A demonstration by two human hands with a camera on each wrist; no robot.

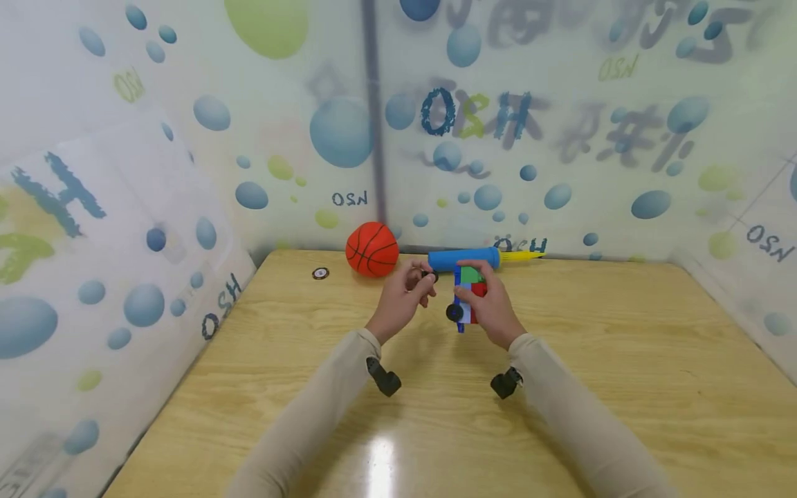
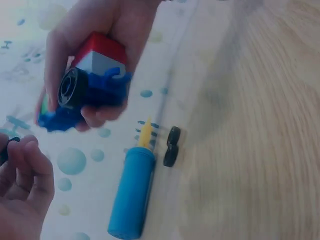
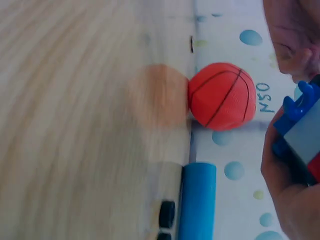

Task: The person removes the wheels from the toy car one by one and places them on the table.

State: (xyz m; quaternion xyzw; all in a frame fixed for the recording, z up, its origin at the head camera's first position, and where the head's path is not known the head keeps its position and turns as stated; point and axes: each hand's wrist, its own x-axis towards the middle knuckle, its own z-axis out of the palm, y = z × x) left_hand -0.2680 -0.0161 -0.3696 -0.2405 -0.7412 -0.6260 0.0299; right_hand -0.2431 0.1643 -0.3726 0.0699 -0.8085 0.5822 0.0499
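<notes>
Fingers of the right hand (image 1: 492,308) are gripping the block car (image 1: 468,297), long axis upright above the table (image 1: 623,360); just left, the left hand (image 1: 401,297) is pinching a small black wheel (image 1: 427,275).

The person wears a light beige top with long sleeves that reach to both wrists. The left hand (image 1: 401,297) and the right hand (image 1: 492,304) are bare. Under each wrist sits a small black camera mount, at about 6 o'clock from each hand.
</notes>
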